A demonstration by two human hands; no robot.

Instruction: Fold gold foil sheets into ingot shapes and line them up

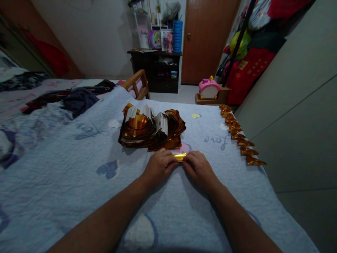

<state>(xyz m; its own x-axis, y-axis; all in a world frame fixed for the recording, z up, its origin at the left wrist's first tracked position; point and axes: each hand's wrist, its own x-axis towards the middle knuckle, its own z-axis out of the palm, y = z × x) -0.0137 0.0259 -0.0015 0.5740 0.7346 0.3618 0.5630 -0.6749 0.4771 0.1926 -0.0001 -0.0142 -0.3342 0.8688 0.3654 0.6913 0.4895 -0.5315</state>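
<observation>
Two bare forearms (110, 209) reach forward from the bottom edge over a pale blue sheet (86, 200) printed with hearts and the word "Love". Just beyond the middle, the left hand (161, 165) and the right hand (200, 168) face each other, palms down, resting low over the cloth. Between them lies a narrow, shiny gold strip (180, 157), running from side to side. Each hand is curled nearly closed, with thumb and fingers pinching one end of the strip; only its bright middle shows.

Just past the left hand sits a thick pile of gold paper (137, 125), its sheets curved and bunched, with white edges showing. Farther right, well apart from the hands, a row of folded gold pieces (237, 136) follows the sheet's right edge, leading away. Beyond that edge stands a smooth pale panel (297, 126).

Rumpled dark clothes (80, 101) lie at the far left. Past the sheet are a wooden chair (143, 84), a pink toy (209, 88) and red bags (250, 72). Farthest back, a dark cabinet (142, 68) carries a blue container (177, 37), beside a brown door (207, 42).
</observation>
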